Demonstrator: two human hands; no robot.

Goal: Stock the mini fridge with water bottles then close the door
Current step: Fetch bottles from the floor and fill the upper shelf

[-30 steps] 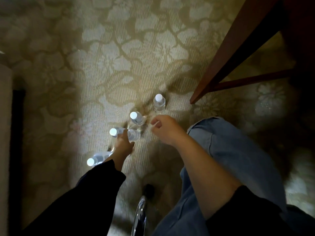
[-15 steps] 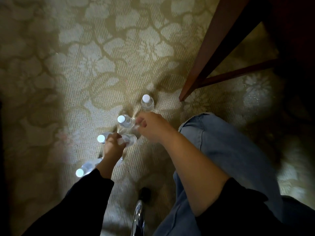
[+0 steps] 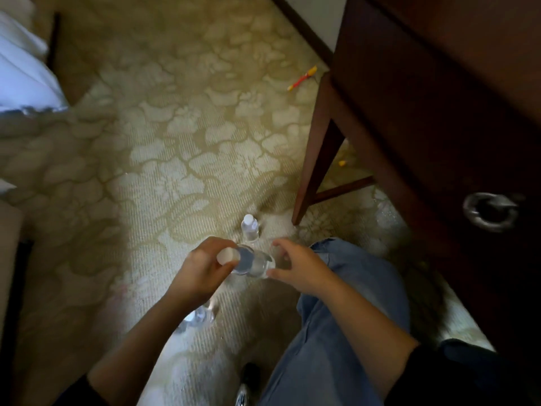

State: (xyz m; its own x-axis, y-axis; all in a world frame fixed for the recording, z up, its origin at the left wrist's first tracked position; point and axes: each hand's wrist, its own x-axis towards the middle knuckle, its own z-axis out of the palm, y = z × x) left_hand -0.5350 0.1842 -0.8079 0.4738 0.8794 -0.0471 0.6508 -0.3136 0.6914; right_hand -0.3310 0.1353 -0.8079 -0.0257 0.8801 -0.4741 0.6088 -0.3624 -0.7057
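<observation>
A clear water bottle (image 3: pixel 251 261) with a white cap is held sideways above the carpet. My left hand (image 3: pixel 202 271) grips its cap end. My right hand (image 3: pixel 297 268) curls its thumb and fingers around the bottle's base. Just beyond the hands, a second water bottle (image 3: pixel 249 228) stands upright on the carpet. Blurred and partly hidden under my left forearm is a third bottle (image 3: pixel 201 316). No fridge is in view.
A dark wooden cabinet (image 3: pixel 439 118) with a metal ring pull (image 3: pixel 489 212) fills the right side, its leg (image 3: pixel 317 159) close to the standing bottle. White bedding (image 3: pixel 23 77) is at far left. A red and yellow object (image 3: pixel 301 79) lies on the patterned carpet (image 3: pixel 164 177). My jeans-clad knee (image 3: pixel 351 291) is at the right.
My left hand has lifted a bottle off the carpet and turned it sideways. My right hand has come onto its base. The view has tilted up toward the cabinet.
</observation>
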